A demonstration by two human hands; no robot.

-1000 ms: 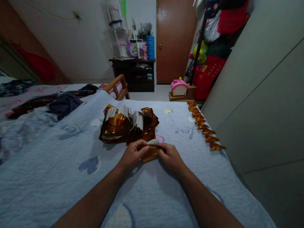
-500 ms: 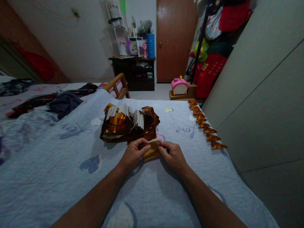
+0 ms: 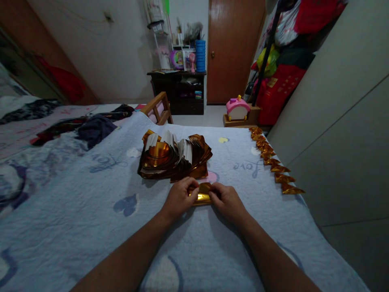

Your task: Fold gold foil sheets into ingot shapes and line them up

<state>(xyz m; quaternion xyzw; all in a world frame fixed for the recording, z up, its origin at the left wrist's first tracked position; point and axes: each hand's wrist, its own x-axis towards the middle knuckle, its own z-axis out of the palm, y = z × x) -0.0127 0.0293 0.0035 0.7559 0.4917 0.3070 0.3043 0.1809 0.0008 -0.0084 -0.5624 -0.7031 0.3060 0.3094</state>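
Observation:
A small sheet of gold foil paper (image 3: 203,197), partly folded into a band, lies low over the bed between my hands. My left hand (image 3: 181,197) pinches its left end, thumb on top. The right end is pinched by my right hand (image 3: 227,199). My fingers cover both ends of the sheet. Just beyond my hands sits a thick, curled stack of gold foil paper (image 3: 159,152) with pale backs showing. Along the bed's right edge runs a row of folded gold foil pieces (image 3: 272,161), several of them overlapping.
A pale blue bed cover (image 3: 121,243) with hearts and lettering lies under everything. Dark clothes (image 3: 99,129) are heaped at the left. A wooden chair (image 3: 158,108) stands past the far edge, near a pink toy (image 3: 238,109). A pale cabinet wall (image 3: 343,162) borders the right side.
The foil sheet has been folded over into a narrower, flatter band with a bright, shiny front. Both hands still hold its ends. The view has shifted slightly left.

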